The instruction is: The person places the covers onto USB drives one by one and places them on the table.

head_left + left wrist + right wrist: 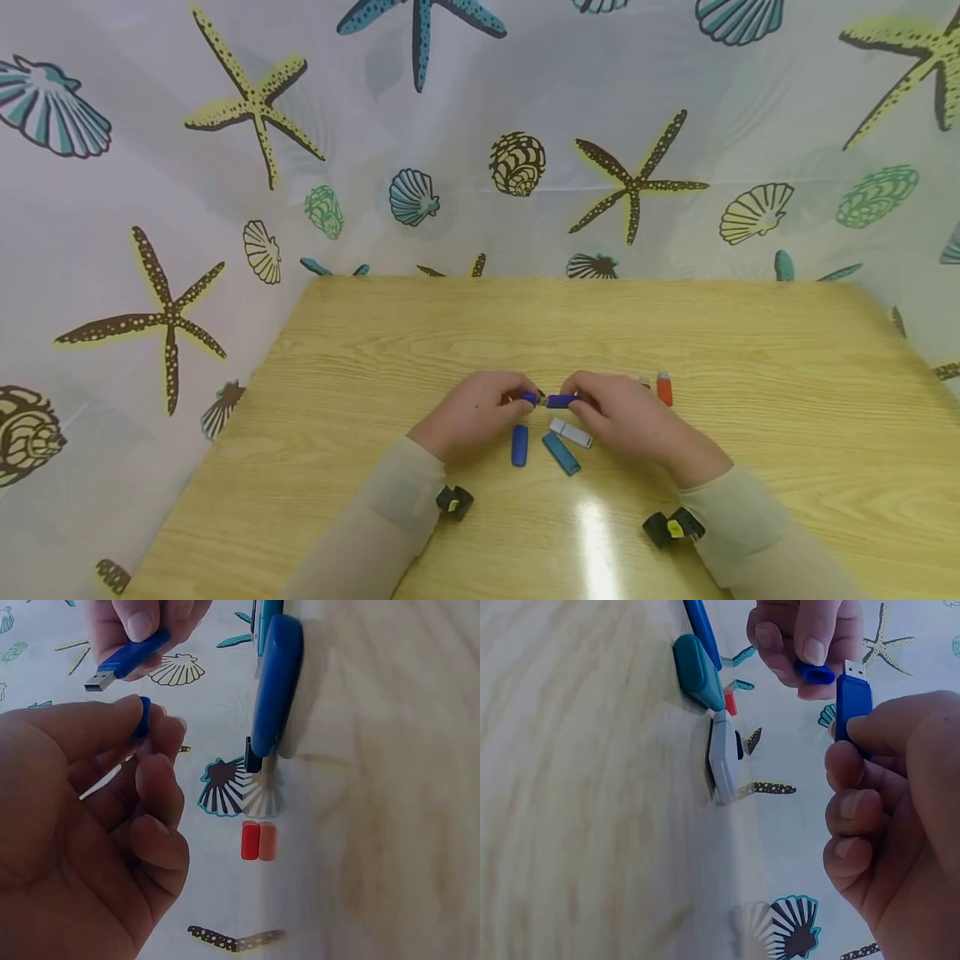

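My left hand (pixel 480 408) pinches a small blue cap (pixel 143 718) between thumb and fingertips. Its hollow end shows in the right wrist view, pointing toward the other hand. Between thumb and fingers, my right hand (pixel 630 417) holds a blue USB flash drive (pixel 853 701) with its metal plug bare. Plug and cap face each other a short gap apart, over the table. Just below the hands lie another blue flash drive (pixel 520 446), a teal flash drive (pixel 562 454) and a white flash drive (pixel 572 433).
Beyond my right hand, a red flash drive (pixel 664 389) lies on the wooden table (pixel 420 333). Beside it a small pale end (pixel 644 382) peeks out from behind that hand. A shell-and-starfish patterned cloth (pixel 465 225) hangs along the table's back and sides.
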Motion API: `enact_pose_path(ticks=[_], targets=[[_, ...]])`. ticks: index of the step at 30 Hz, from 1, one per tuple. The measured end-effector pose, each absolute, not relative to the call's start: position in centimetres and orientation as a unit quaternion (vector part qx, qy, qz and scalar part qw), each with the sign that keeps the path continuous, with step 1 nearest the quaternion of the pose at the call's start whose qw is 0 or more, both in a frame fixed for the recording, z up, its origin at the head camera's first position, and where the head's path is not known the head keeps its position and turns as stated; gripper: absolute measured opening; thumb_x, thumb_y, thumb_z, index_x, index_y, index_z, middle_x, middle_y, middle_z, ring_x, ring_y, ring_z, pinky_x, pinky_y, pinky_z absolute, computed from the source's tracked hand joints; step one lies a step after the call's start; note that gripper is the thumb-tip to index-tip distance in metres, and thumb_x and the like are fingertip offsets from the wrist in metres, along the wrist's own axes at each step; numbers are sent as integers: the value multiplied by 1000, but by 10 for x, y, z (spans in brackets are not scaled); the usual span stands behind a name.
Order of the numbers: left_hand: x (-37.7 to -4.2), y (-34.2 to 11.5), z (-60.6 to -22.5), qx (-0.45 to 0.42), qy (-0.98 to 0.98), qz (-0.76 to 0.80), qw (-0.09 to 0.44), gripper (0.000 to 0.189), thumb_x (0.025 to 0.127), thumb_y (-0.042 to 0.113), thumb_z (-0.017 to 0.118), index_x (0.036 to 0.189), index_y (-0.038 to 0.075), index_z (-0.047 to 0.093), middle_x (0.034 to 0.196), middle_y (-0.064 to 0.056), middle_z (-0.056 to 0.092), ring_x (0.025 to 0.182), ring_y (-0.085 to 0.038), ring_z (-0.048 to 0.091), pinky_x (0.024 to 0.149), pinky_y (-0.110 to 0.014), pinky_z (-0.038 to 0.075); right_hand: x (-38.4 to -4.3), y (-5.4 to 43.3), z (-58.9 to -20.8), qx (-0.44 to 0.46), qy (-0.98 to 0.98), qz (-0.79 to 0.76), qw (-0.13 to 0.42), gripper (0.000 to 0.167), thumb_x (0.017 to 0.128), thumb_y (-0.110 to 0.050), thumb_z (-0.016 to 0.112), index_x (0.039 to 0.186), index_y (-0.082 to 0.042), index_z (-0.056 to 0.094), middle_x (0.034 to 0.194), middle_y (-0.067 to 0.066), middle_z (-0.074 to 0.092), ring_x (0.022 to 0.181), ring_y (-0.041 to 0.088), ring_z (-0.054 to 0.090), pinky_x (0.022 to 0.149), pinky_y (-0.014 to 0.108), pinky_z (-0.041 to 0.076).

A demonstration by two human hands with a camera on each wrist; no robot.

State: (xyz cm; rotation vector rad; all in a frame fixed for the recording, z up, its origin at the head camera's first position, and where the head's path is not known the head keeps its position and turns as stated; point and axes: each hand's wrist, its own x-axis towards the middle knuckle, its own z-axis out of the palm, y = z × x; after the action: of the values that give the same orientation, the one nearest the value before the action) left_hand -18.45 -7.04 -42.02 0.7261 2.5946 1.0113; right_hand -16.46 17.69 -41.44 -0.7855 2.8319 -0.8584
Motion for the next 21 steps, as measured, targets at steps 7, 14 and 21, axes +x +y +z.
enact_pose_path(ticks=[7, 14, 21], targets=[[-183, -70, -420, 265, 876, 375, 147, 16, 104, 30, 59, 117, 27, 68, 92, 10, 66, 81, -12, 59, 75, -33, 50, -163, 175, -415, -260, 925, -275, 40, 6, 103, -21, 60, 106, -19, 64, 80, -10, 58, 66, 9, 51, 60, 30, 44], [-182, -69, -418, 256, 877, 377, 152, 22, 104, 32, 59, 122, 23, 67, 94, 8, 68, 81, -12, 60, 76, -33, 51, -163, 176, -415, -263, 922, -281, 27, 4, 104, -19, 56, 104, -19, 60, 77, -9, 56, 64, 10, 51, 60, 31, 43], [-180, -65, -416, 261, 882, 361, 156, 13, 104, 30, 60, 113, 26, 68, 87, 7, 66, 77, -12, 59, 72, -31, 49, -162, 173, -414, -270, 923, -272, 33, 7, 104, -22, 59, 109, -20, 64, 76, -11, 55, 62, 7, 48, 57, 28, 41]])
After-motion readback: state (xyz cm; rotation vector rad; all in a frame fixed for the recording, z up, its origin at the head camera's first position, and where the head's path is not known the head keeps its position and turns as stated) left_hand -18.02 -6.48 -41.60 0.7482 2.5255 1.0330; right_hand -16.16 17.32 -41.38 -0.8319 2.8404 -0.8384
